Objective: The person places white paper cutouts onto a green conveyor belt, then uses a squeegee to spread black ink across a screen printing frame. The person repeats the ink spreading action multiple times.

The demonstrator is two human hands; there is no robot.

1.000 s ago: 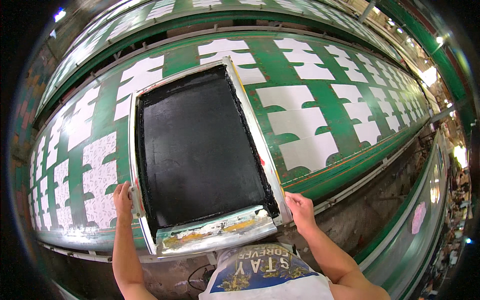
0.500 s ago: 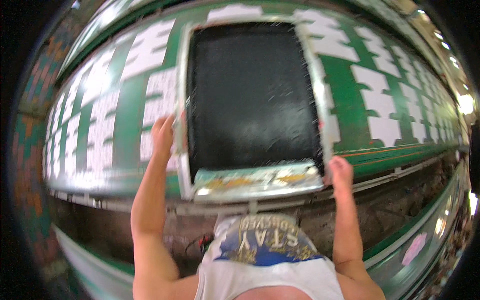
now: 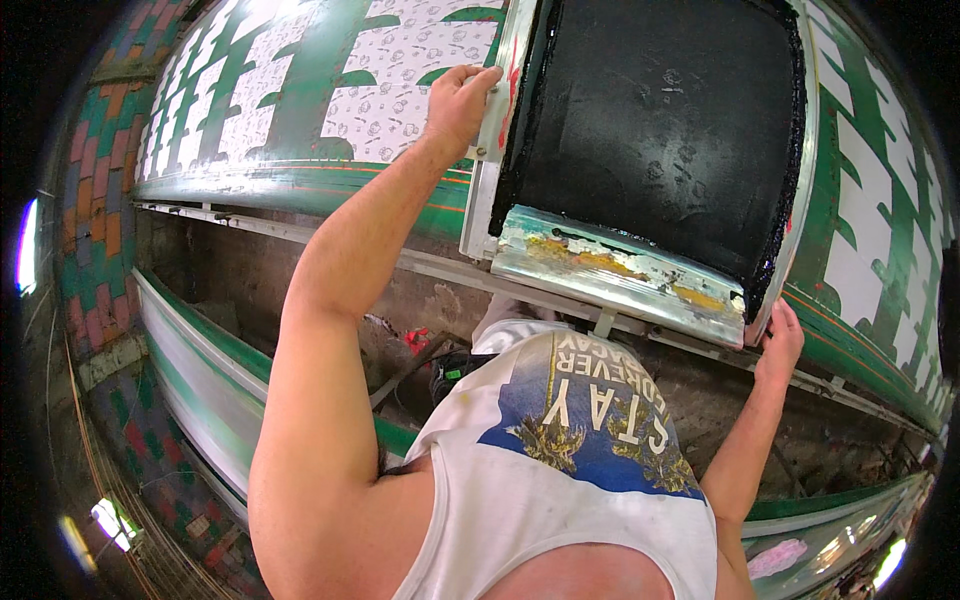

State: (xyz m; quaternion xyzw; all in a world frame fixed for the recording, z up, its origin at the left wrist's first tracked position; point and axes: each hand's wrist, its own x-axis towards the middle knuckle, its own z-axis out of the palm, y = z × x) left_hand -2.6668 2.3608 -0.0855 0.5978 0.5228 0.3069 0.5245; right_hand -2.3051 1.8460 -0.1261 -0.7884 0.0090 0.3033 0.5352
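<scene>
A screen printing frame [image 3: 484,195] with pale metal rails lies over the green table at the upper right. Black ink covers its mesh [image 3: 665,120]. Across its near end runs a silvery strip [image 3: 620,275] with yellow stains. My left hand [image 3: 464,108] is closed on the left rail, fingers curled at its outer side. At the near right corner, my right hand [image 3: 783,342] has its fingers bent round the frame's edge, partly hidden. Left of the frame lie white cut pieces [image 3: 400,95] with small dark printed motifs; further white pieces [image 3: 862,215] lie to its right.
A metal rail [image 3: 420,262] runs along the front of the green table [image 3: 310,190]. Behind me stands another long green-edged table [image 3: 200,375], with a pink cloth [image 3: 778,558] on its right part. Coloured bricks [image 3: 100,190] cover the floor at the left.
The view has turned and shifted, so the frame sits farther right and higher in the picture, tilted. Both hands remain at the frame's sides. The motifs on the left pieces show more sharply.
</scene>
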